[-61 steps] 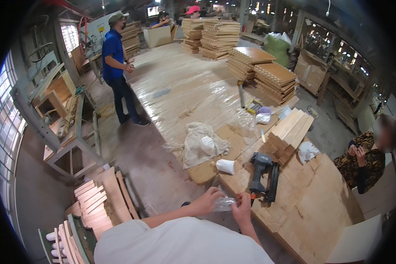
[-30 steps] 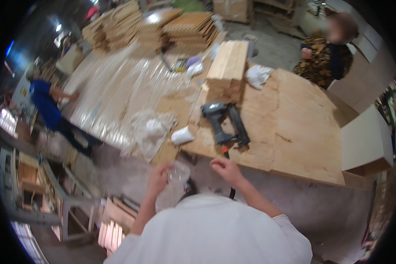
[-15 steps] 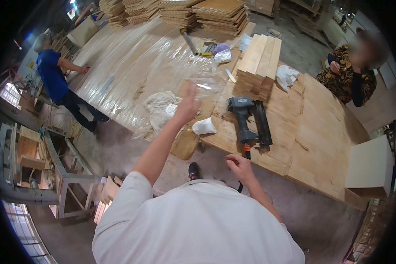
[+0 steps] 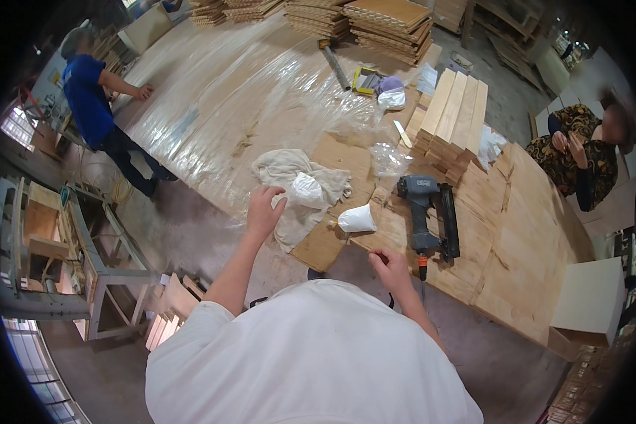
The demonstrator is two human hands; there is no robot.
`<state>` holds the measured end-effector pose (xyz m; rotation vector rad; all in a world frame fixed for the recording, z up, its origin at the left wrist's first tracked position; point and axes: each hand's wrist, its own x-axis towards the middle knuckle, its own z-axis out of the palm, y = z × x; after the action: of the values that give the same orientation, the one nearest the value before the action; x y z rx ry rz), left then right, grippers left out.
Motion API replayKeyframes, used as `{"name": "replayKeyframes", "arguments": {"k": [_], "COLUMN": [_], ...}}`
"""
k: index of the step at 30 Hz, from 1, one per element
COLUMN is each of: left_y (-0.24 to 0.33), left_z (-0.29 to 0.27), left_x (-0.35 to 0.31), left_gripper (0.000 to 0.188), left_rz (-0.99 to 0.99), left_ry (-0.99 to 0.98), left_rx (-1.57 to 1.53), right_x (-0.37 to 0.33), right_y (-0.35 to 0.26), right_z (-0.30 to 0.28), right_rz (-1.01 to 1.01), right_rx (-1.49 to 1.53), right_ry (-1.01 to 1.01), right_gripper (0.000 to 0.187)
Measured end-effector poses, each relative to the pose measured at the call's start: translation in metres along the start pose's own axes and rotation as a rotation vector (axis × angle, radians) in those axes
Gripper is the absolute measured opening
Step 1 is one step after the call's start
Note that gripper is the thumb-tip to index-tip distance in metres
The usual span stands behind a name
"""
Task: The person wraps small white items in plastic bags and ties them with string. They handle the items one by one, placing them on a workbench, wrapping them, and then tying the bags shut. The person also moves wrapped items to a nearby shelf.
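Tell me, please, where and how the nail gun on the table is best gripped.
The nail gun is probably best gripped by its grey handle, right hand approaching from the near left: that side faces outward, and the gap before the black magazine suggests finger room.

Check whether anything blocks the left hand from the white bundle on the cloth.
Nothing visible does. The white bundle shows on top of the cream cloth, just right of the left hand, with only cloth showing between them.
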<state>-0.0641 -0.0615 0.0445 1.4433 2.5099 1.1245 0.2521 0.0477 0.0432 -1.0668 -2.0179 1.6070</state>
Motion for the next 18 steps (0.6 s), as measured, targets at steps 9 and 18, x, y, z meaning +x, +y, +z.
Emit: {"name": "replayKeyframes", "arguments": {"k": [9,18], "left_y": [-0.009,-0.032], "left_z": [-0.005,-0.013], "left_x": [0.024,0.034], "left_gripper": [0.03,0.012], "left_rz": [0.232,0.186], "left_ry": [-0.068,-0.116], "left_rx": [0.228,0.045], "right_x": [0.072,0.145], "right_y": [-0.057,-0.092], "right_z": [0.053,0.118], "right_rz": [-0.249,-0.677], "right_rx": [-0.163,-0.701], "right_ry": [-0.031,-0.041], "right_gripper": [0.012,0.023]}}
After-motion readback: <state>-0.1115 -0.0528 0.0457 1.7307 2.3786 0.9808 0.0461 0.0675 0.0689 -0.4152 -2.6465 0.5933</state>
